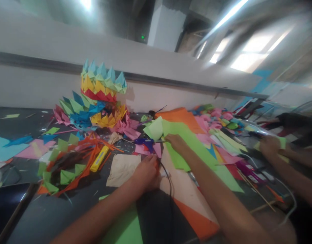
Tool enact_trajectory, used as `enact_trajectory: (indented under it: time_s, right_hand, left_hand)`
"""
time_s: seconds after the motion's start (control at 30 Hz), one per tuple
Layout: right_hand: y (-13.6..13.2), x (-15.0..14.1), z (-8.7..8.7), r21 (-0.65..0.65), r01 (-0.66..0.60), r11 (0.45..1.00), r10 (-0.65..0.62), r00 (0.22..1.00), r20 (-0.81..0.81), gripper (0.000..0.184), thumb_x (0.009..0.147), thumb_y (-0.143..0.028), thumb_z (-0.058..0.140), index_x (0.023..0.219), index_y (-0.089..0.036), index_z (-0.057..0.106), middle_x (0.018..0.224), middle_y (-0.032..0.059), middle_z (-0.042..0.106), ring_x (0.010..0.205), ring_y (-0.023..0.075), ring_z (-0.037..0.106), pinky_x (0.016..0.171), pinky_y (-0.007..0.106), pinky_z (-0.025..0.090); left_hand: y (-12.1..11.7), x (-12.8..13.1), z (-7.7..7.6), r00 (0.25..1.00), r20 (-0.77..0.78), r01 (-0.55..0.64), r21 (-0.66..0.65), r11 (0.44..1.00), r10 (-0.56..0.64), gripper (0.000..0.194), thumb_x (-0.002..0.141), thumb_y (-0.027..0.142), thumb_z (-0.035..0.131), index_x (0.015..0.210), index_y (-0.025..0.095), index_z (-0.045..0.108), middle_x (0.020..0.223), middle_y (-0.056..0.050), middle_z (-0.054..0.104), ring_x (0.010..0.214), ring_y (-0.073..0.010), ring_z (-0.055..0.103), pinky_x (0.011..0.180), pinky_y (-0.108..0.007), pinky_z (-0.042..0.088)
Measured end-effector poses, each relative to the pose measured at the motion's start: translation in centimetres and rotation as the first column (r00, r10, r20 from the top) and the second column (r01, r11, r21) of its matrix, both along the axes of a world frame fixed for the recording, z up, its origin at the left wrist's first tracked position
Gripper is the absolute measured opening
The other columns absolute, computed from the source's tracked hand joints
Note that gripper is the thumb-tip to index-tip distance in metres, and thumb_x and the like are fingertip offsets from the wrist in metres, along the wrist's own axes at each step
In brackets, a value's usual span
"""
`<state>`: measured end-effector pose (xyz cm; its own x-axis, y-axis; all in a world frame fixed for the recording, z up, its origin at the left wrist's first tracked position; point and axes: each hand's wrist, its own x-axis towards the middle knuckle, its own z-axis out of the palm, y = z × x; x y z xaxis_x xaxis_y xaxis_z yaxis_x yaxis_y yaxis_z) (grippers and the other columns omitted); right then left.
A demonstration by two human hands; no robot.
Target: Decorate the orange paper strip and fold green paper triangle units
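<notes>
My left hand (145,173) rests closed on the dark table, fingers curled at a black cord (168,183) beside a cream paper piece (121,169). My right hand (176,142) reaches forward, fingers bent on the edge of a light green paper sheet (196,149), close to a blue glue gun (145,142) that lies on the table. What either hand grips is blurred.
A tall stack of folded paper points (100,98) in many colours stands at the back. Paper scraps and a yellow cutter (99,158) lie left. Orange and pink sheets (186,118) lie right, where another person's hands (271,145) work. A wall runs behind.
</notes>
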<state>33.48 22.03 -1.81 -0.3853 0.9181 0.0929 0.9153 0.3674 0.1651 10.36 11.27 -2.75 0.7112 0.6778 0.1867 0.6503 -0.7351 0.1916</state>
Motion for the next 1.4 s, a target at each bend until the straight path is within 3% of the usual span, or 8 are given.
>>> enact_trajectory:
  time_s: [0.2, 0.37, 0.47, 0.63, 0.8, 0.93, 1.07, 1.4]
  right_hand:
    - [0.3, -0.4, -0.2, -0.015, 0.039, 0.999, -0.039, 0.999, -0.007, 0.022, 0.084, -0.009, 0.046, 0.091, -0.015, 0.066, 0.090, 0.0082, 0.066, 0.087, 0.0192, 0.059, 0.078, 0.028, 0.038]
    - [-0.2, -0.4, -0.4, 0.003, 0.105, 0.995, -0.104, 0.993, -0.062, 0.040, 0.079, -0.011, 0.052, 0.119, -0.009, 0.055, 0.128, 0.0181, 0.052, 0.118, 0.0285, 0.046, 0.097, 0.038, 0.035]
    - [-0.8, 0.0, -0.5, 0.006, 0.128, 0.992, -0.126, 0.985, -0.117, 0.046, 0.081, -0.015, 0.050, 0.126, -0.006, 0.049, 0.134, 0.0185, 0.046, 0.125, 0.0290, 0.040, 0.103, 0.040, 0.032]
    - [-1.7, 0.1, -0.6, 0.005, 0.134, 0.991, -0.130, 0.971, -0.203, 0.043, 0.085, -0.017, 0.045, 0.127, -0.011, 0.049, 0.130, 0.0135, 0.052, 0.119, 0.0248, 0.048, 0.101, 0.039, 0.036]
    - [-1.6, -1.8, -0.7, 0.027, 0.032, 0.999, -0.025, 0.974, -0.223, 0.029, 0.086, -0.018, 0.046, 0.110, -0.014, 0.062, 0.115, 0.0094, 0.063, 0.108, 0.0218, 0.055, 0.097, 0.034, 0.039]
    - [-0.9, -3.2, -1.2, 0.048, -0.030, 0.998, 0.041, 0.970, -0.242, 0.027, 0.083, -0.010, 0.048, 0.103, -0.015, 0.065, 0.107, 0.0071, 0.066, 0.099, 0.0202, 0.058, 0.090, 0.032, 0.043]
    - [0.0, -3.5, -1.7, 0.059, -0.053, 0.997, 0.068, 0.955, -0.290, 0.026, 0.081, -0.007, 0.049, 0.097, -0.016, 0.067, 0.099, 0.0074, 0.068, 0.094, 0.0209, 0.058, 0.087, 0.033, 0.042]
    - [1.1, -2.6, -1.8, 0.047, -0.183, 0.982, 0.188, 0.924, -0.333, 0.021, 0.082, -0.010, 0.050, 0.087, -0.018, 0.069, 0.086, 0.0050, 0.068, 0.084, 0.0175, 0.059, 0.079, 0.029, 0.043]
  left_hand:
    - [0.0, 0.0, -0.1, 1.000, -0.007, 0.009, -0.012, 1.000, -0.009, 0.044, 0.081, 0.034, 0.049, 0.103, 0.000, 0.065, 0.132, -0.025, 0.045, 0.124, -0.0308, 0.042, 0.105, -0.036, 0.034]
    - [-0.1, 0.0, -0.5, 1.000, -0.010, 0.011, -0.053, 0.999, -0.012, 0.042, 0.083, 0.034, 0.049, 0.100, 0.000, 0.066, 0.137, -0.024, 0.038, 0.128, -0.0339, 0.034, 0.107, -0.040, 0.029]
    - [0.0, -0.1, -0.5, 1.000, -0.013, 0.018, -0.057, 0.998, -0.019, 0.042, 0.083, 0.034, 0.049, 0.102, 0.000, 0.066, 0.136, -0.023, 0.039, 0.128, -0.0329, 0.033, 0.108, -0.038, 0.028]
    - [0.2, -0.1, -0.3, 1.000, 0.000, -0.005, -0.039, 0.999, 0.005, 0.044, 0.085, 0.036, 0.045, 0.102, 0.000, 0.065, 0.133, -0.023, 0.041, 0.125, -0.0323, 0.037, 0.106, -0.038, 0.030]
    - [0.2, -0.1, -0.1, 0.999, 0.051, -0.009, 0.010, 1.000, 0.008, 0.034, 0.083, 0.032, 0.048, 0.092, 0.005, 0.066, 0.119, -0.020, 0.053, 0.112, -0.0290, 0.048, 0.096, -0.038, 0.041]
    - [0.5, 0.3, -0.6, 0.995, 0.090, -0.053, 0.043, 0.998, 0.049, 0.028, 0.086, 0.022, 0.043, 0.102, 0.006, 0.060, 0.111, -0.016, 0.057, 0.103, -0.0239, 0.054, 0.090, -0.034, 0.045]
    - [0.9, 0.6, -1.5, 0.994, 0.086, -0.069, 0.061, 0.996, 0.064, 0.037, 0.088, 0.012, 0.039, 0.123, 0.005, 0.046, 0.118, -0.015, 0.056, 0.108, -0.0227, 0.053, 0.091, -0.034, 0.044]
    - [0.5, 1.4, -2.1, 0.993, 0.090, -0.086, 0.041, 0.995, 0.082, 0.043, 0.088, 0.020, 0.040, 0.127, 0.002, 0.045, 0.133, -0.020, 0.046, 0.124, -0.0275, 0.043, 0.099, -0.037, 0.039]
